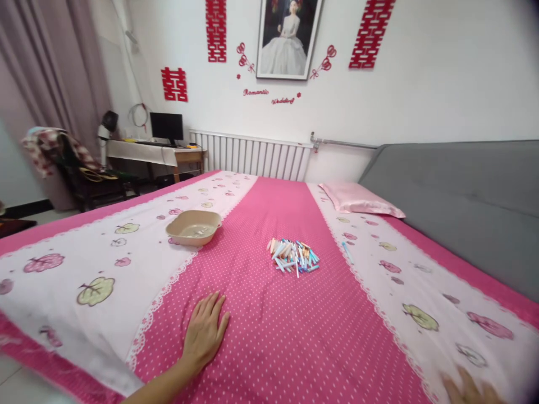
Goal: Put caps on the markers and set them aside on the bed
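Observation:
My left hand (204, 331) lies flat on the pink dotted bedsheet (273, 336) with its fingers stretched out and nothing in it. Only part of my right hand (467, 388) shows at the bottom right corner; it rests on the white flowered part of the sheet, fingers apparently extended. Farther up the bed, between the hands, sits a pile of several colourful sticks (293, 255). One loose light-blue stick (347, 251) lies to its right. A beige bowl (193, 227) stands to the left of the pile.
A pink pillow (360, 199) lies at the far right by the grey headboard (463, 191). Behind the bed are a white radiator (252, 157), a desk with a monitor (166, 128) and a chair draped with clothes (71, 163).

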The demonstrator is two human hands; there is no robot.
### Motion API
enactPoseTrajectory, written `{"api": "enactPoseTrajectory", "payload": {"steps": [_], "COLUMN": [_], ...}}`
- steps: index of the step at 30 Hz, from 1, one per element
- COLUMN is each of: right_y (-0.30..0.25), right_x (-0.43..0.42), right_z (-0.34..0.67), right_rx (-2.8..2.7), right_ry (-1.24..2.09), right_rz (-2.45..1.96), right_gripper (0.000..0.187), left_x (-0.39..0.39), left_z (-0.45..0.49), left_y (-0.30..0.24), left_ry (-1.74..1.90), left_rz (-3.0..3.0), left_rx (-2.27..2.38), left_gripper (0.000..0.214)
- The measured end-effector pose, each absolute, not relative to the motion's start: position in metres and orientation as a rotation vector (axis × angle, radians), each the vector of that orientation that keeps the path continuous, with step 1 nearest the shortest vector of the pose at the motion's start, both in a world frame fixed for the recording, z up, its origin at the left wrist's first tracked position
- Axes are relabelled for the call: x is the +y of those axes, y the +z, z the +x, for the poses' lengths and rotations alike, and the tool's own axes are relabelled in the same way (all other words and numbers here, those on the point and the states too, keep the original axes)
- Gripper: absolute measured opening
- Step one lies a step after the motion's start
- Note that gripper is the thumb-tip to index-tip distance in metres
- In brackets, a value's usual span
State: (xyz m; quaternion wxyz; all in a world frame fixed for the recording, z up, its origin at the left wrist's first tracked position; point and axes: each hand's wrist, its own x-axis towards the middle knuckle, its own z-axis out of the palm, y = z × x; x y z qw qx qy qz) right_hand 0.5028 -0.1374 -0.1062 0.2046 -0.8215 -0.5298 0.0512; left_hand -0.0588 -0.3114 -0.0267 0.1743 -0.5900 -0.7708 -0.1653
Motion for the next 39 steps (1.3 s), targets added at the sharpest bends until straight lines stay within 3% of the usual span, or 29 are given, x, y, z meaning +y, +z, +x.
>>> {"api": "enactPoseTrajectory", "payload": {"steps": [9, 28, 39], "right_y": [-0.074, -0.067, -0.064], "right_x": [-0.151, -0.155, -0.151], "right_z": [0.485, 0.486, 0.487], "right_rx": [-1.505, -1.513, -1.487], "right_ry": [0.147, 0.106, 0.182], "right_rz": [-2.442, -2.489, -2.539], "right_gripper": [0.07, 0.066, 0.07], "left_x": [-0.296, -0.29, -0.199], "left_z": [-0.061, -0.054, -0.008], "left_y": [-0.022, -0.017, 0.041], "left_ry": [-0.399, -0.461, -1.027], "left_rz": [-1.715, -1.728, -1.815], "left_rx": [-2.085, -2.155, -2.269], "left_gripper": [0.048, 0.05, 0.051]}}
